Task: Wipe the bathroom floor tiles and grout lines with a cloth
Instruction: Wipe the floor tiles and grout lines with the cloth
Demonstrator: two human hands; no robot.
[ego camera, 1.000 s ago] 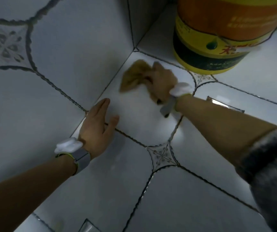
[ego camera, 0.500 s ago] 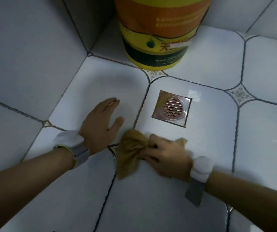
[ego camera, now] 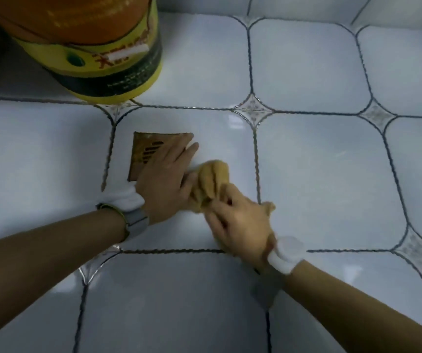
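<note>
Bunched in your right hand (ego camera: pixel 240 222), the tan cloth (ego camera: pixel 211 183) is gripped with curled fingers and pressed onto the white floor tile (ego camera: pixel 230 149), its free folds bulging out past your knuckles toward the far side and a small corner poking out on the right by the grout line (ego camera: pixel 257 169). Your left hand (ego camera: pixel 165 182) lies flat on the same tile just left of the cloth, fingers straight and together, holding nothing; its fingertips reach over the right part of the square copper floor drain (ego camera: pixel 143 151), and its thumb side touches the cloth. Both wrists carry white pads with grey straps, the left wristband (ego camera: pixel 134 221) on the near side of the drain and the right wristband (ego camera: pixel 285 254) close to the grout line that runs left to right below your hands. An orange and yellow bucket (ego camera: pixel 97 52) stands at the far left, well apart from the cloth, its base close to a patterned corner insert (ego camera: pixel 122 109). More white tiles with dark grout and small diamond inserts (ego camera: pixel 253 112) spread to the right and near side
</note>
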